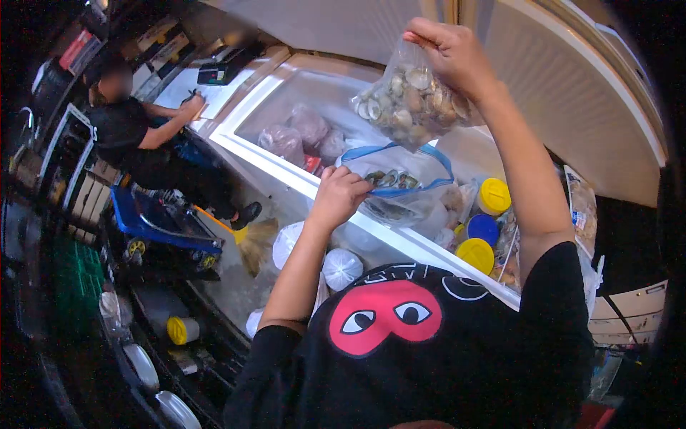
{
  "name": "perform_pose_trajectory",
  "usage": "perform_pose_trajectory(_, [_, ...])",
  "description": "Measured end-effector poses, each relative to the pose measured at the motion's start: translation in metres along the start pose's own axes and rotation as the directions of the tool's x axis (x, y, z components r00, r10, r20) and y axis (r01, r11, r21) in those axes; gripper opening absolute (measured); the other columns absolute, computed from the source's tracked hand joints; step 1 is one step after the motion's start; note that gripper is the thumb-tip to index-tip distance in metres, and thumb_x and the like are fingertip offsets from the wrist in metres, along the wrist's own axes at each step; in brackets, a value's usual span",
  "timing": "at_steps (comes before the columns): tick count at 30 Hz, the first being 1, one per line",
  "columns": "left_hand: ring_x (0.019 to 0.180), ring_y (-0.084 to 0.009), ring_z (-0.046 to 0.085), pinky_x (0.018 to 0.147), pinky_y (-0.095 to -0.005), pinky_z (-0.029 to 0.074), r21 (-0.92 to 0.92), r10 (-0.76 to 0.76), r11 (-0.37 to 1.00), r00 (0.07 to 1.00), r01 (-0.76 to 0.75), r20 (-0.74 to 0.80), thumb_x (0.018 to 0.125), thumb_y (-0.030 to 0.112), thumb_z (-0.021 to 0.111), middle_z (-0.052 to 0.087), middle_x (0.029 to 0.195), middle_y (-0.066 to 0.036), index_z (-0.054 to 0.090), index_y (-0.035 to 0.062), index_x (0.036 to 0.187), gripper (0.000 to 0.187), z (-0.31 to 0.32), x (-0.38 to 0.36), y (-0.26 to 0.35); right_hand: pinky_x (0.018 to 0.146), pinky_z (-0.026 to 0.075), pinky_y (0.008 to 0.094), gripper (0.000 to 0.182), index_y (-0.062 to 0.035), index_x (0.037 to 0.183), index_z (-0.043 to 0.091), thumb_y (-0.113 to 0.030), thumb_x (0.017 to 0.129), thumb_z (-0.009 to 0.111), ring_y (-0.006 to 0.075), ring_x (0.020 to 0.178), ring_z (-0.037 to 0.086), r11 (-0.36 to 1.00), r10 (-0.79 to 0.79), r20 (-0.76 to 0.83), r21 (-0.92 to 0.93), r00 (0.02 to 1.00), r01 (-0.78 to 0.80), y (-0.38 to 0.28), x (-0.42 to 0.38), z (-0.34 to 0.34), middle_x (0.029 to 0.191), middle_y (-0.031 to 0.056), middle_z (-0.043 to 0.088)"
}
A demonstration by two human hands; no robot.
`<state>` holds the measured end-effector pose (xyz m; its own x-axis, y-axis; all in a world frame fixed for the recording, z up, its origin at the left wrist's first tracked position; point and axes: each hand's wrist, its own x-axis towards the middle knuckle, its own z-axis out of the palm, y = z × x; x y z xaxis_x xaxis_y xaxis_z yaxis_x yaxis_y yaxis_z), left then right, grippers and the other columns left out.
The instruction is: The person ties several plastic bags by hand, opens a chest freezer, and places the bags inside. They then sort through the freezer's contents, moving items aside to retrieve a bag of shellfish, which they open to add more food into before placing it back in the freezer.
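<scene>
My right hand [450, 51] grips the top of a clear plastic bag of clams [413, 100] and holds it up over an open chest freezer [264, 163]. Below it, my left hand [340, 193] pinches the blue-edged mouth of a larger zip bag [400, 182], held open, with a few clams visible inside. The small bag hangs just above the zip bag's opening.
Frozen wrapped bundles [300, 136] lie deep in the freezer, and tubs with yellow lids [494, 196] and a blue lid [483, 227] sit at its right. The freezer lid [572, 93] stands raised. Another person [136, 136] sits at the left by a blue cart [164, 225] and a broom [250, 239].
</scene>
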<state>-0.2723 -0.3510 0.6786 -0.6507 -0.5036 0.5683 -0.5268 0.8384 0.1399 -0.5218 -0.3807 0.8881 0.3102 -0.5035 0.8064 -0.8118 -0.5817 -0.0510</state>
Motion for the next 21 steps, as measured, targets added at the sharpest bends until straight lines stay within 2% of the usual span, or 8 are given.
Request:
perform_pose_trajectory(6, [0.079, -0.0191, 0.054, 0.075, -0.0376, 0.039, -0.022, 0.042, 0.999, 0.998, -0.043, -0.039, 0.066, 0.017, 0.071, 0.061, 0.076, 0.003, 0.069, 0.0169, 0.083, 0.017, 0.002, 0.005, 0.001, 0.067, 0.047, 0.036, 0.016, -0.0073, 0.099, 0.058, -0.012, 0.084, 0.059, 0.0329, 0.076, 0.058, 0.994, -0.073, 0.033, 0.089, 0.997, 0.07, -0.006, -0.002, -0.004, 0.086, 0.0141, 0.061])
perform_pose_trajectory(9, [0.081, -0.0189, 0.054, 0.076, -0.039, 0.037, -0.041, 0.026, 0.999, 0.999, -0.027, -0.027, 0.064, 0.017, 0.071, 0.059, 0.073, 0.003, 0.068, 0.0193, 0.08, 0.017, 0.006, 0.005, -0.001, 0.067, 0.048, 0.0413, 0.017, -0.0125, 0.095, 0.059, -0.013, 0.079, 0.056, 0.0335, 0.081, 0.062, 0.994, -0.1, 0.054, 0.054, 0.994, 0.097, -0.009, -0.002, -0.005, 0.089, 0.0129, 0.065])
perform_pose_trajectory(12, [0.081, -0.02, 0.053, 0.072, -0.039, 0.037, 0.053, 0.042, 0.998, 0.999, -0.042, -0.007, 0.064, 0.02, 0.068, 0.058, 0.073, 0.003, 0.065, 0.0191, 0.076, 0.013, 0.02, -0.002, -0.011, 0.067, 0.05, 0.0373, 0.023, -0.0096, 0.102, 0.061, -0.012, 0.079, 0.059, 0.0297, 0.079, 0.064, 0.976, -0.205, -0.019, 0.067, 0.979, 0.206, -0.007, -0.005, -0.002, 0.09, 0.0131, 0.065])
perform_pose_trajectory(14, [0.082, -0.0198, 0.052, 0.075, -0.0392, 0.038, 0.015, 0.038, 0.999, 0.998, -0.037, -0.05, 0.061, 0.022, 0.07, 0.057, 0.072, 0.003, 0.066, 0.0195, 0.078, 0.017, 0.019, -0.003, -0.01, 0.069, 0.05, 0.0348, 0.023, -0.0077, 0.103, 0.062, -0.011, 0.079, 0.061, 0.0277, 0.079, 0.064, 0.978, -0.204, -0.029, 0.048, 0.979, 0.205, -0.01, -0.005, -0.007, 0.09, 0.0132, 0.065])
perform_pose_trajectory(15, [0.082, -0.0196, 0.052, 0.077, -0.0396, 0.038, -0.065, 0.01, 0.998, 0.999, -0.012, -0.037, 0.063, 0.022, 0.071, 0.056, 0.072, 0.003, 0.067, 0.0201, 0.08, 0.018, 0.013, -0.002, -0.006, 0.071, 0.051, 0.0337, 0.023, -0.0071, 0.102, 0.063, -0.01, 0.08, 0.062, 0.0271, 0.08, 0.065, 0.982, -0.186, -0.035, 0.015, 0.982, 0.187, -0.011, -0.005, -0.009, 0.091, 0.0133, 0.066])
perform_pose_trajectory(18, [0.085, -0.0189, 0.052, 0.078, -0.0388, 0.035, -0.034, 0.003, 0.999, 1.0, -0.002, 0.019, 0.065, 0.021, 0.07, 0.059, 0.077, 0.005, 0.067, 0.0198, 0.082, 0.018, 0.006, -0.002, -0.004, 0.074, 0.051, 0.033, 0.02, -0.0049, 0.1, 0.063, -0.005, 0.08, 0.062, 0.027, 0.084, 0.066, 0.977, -0.204, -0.087, 0.046, 0.975, 0.208, -0.017, 0.0, -0.016, 0.093, 0.0131, 0.066])
perform_pose_trajectory(21, [0.085, -0.0184, 0.052, 0.078, -0.0382, 0.035, -0.066, 0.005, 0.998, 0.999, -0.007, -0.038, 0.064, 0.02, 0.07, 0.059, 0.077, 0.005, 0.067, 0.02, 0.08, 0.016, 0.005, -0.002, -0.003, 0.074, 0.051, 0.0323, 0.021, -0.0043, 0.1, 0.063, -0.001, 0.079, 0.061, 0.0268, 0.086, 0.066, 0.975, -0.209, -0.082, 0.065, 0.975, 0.214, -0.023, 0.002, -0.023, 0.092, 0.0129, 0.066])
